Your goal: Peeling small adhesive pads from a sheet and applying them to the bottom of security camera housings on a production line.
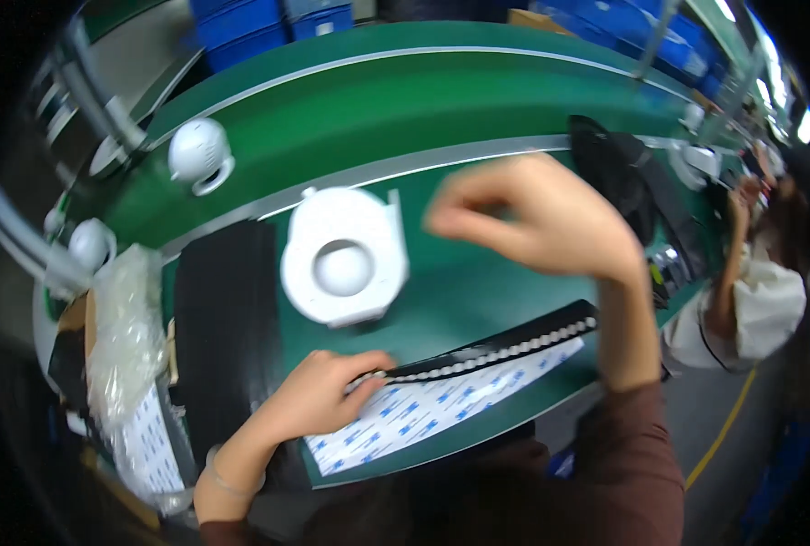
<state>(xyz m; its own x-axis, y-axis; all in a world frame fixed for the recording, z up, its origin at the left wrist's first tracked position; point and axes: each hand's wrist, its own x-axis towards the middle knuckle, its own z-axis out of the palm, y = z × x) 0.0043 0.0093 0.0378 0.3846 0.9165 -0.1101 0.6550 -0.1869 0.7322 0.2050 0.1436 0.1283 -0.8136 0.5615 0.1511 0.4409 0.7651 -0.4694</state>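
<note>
My left hand (pixel 328 391) pinches the left end of a black strip (pixel 496 346) edged with a row of small white rounded pieces. Under it on the green table lies a white backing sheet (pixel 432 414) with blue printed marks. My right hand (pixel 541 218) is raised above the table, past the strip's far side. Its thumb and fingertips come together in a pinch, but motion blurs them and hides anything small between them. A white rounded plastic housing (pixel 300 264) with a round opening sits between my hands, touched by neither; a white dome shows in the opening.
Black foam sheets (pixel 227 337) and clear plastic wrapping (pixel 127 337) lie at the left. Another white housing (pixel 198 150) stands on the green conveyor (pixel 405 96) beyond the table. Black items (pixel 619 182) lie at the right, where a co-worker (pixel 760 282) sits. Blue bins (pixel 241 32) stand behind.
</note>
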